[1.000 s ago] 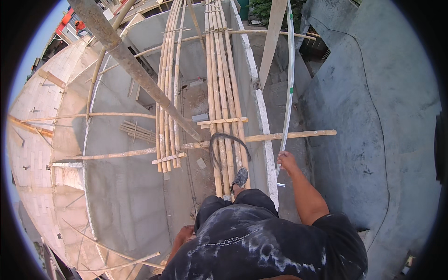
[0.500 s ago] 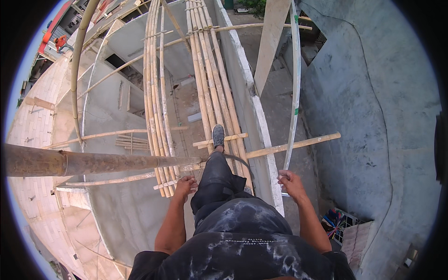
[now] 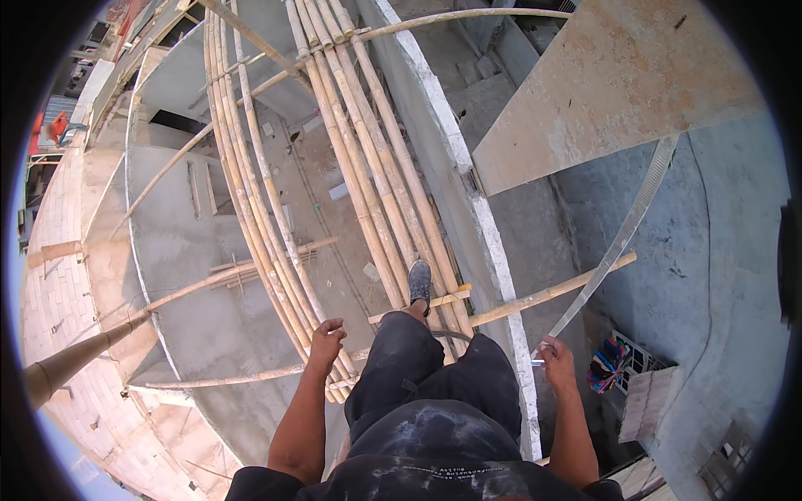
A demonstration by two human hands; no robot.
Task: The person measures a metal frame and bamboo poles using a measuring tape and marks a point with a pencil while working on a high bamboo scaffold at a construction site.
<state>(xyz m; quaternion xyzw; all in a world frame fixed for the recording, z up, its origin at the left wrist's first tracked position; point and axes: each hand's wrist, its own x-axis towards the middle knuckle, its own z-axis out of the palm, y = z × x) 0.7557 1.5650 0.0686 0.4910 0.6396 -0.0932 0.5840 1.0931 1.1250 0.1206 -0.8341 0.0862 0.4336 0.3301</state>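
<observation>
My left hand (image 3: 327, 343) is raised over the near ends of a row of bamboo poles (image 3: 266, 221). Its fingers are loosely bent and somewhat apart, and I see nothing in them. Just beyond the white-edged wall top, my right hand (image 3: 557, 365) has its fingers closed at the near end of a long pale metal strip (image 3: 620, 242). That strip slants away to the right, up to the edge of a large tan board (image 3: 618, 92). One dark shoe (image 3: 420, 280) stands on a second row of bamboo poles (image 3: 380, 163), by a short wooden crosspiece (image 3: 451, 298).
A broken-topped wall (image 3: 493, 250) runs along my right, with a deep gap beyond it. Crossing it is a bamboo pole (image 3: 576, 285). A grey plastered wall (image 3: 735, 250) rises at far right. Rubble floor (image 3: 313, 192) lies well below. A person in orange (image 3: 57, 128) is far left.
The view has turned and shifted, so the thick bamboo pole now shows only at the far left. The metal strip slants more, and the tan board fills more of the upper right.
</observation>
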